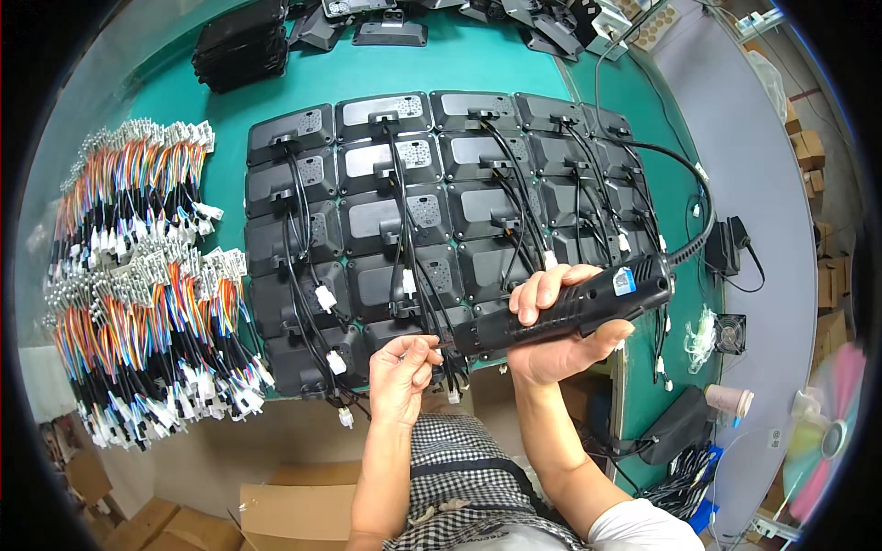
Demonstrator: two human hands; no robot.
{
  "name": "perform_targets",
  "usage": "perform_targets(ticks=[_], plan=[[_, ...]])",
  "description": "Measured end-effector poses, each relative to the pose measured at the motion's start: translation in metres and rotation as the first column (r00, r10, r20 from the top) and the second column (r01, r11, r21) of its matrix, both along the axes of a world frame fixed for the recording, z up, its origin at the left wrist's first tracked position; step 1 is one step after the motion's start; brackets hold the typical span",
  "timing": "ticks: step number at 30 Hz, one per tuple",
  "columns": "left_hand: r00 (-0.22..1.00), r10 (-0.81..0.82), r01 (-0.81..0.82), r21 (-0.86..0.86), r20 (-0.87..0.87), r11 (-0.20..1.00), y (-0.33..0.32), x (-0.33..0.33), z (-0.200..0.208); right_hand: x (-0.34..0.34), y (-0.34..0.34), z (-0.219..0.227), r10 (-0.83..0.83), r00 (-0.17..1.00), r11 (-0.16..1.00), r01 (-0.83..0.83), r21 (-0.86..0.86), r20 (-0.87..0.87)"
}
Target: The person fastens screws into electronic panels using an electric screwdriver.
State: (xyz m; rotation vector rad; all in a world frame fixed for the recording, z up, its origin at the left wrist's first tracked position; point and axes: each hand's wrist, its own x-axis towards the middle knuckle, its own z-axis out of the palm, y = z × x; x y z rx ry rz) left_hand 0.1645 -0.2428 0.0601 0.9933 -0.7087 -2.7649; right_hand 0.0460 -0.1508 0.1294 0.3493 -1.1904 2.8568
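A black corded electric screwdriver [606, 298] lies across my right hand [562, 342], its front end pointing left. The fingers wrap over its far side, and the thumb sticks out along the near side. At that front end my left hand [401, 372] is closed, with thumb and fingertips pinching the thin bit [445, 342]; anything smaller between them is hidden. Both hands are above the near edge of a block of black plastic housings [397, 219], laid face down in rows. Black cables [401, 184] with white connectors [409, 282] trail from them toward me.
Bundles of multicoloured wires [165, 321] with white plugs cover the left of the green table [188, 101]. Stacked black parts [241, 46] stand at the back. The screwdriver's cord [703, 197] loops on the right. A fan [831, 439] and a cardboard box [299, 514] are nearby.
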Motion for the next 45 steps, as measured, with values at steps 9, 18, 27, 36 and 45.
perform_targets(ticks=[9,18,27,36,45], plan=[[0.999,-0.029,0.029,-0.012,0.018,0.999,0.004,-0.001,0.003,0.001,0.001,0.001,-0.007,1.0,1.0,0.007,0.004,0.008],[0.983,-0.179,0.182,-0.157,0.034,0.971,-0.005,-0.004,0.007,0.001,0.003,-0.002,0.014,1.0,0.999,-0.014,-0.038,0.02],[0.99,-0.072,0.081,-0.074,0.125,0.994,-0.017,0.019,0.009,-0.018,0.01,-0.022,-0.066,0.991,0.963,0.095,0.254,-0.117],[0.978,0.211,-0.21,-0.055,0.003,0.976,-0.003,0.01,-0.022,-0.018,0.005,-0.05,-0.054,0.993,0.952,0.084,0.294,-0.108],[0.984,0.173,-0.174,-0.032,-0.033,0.984,-0.002,0.013,-0.036,-0.016,0.005,-0.051,-0.044,0.995,0.953,0.068,0.294,-0.088]])
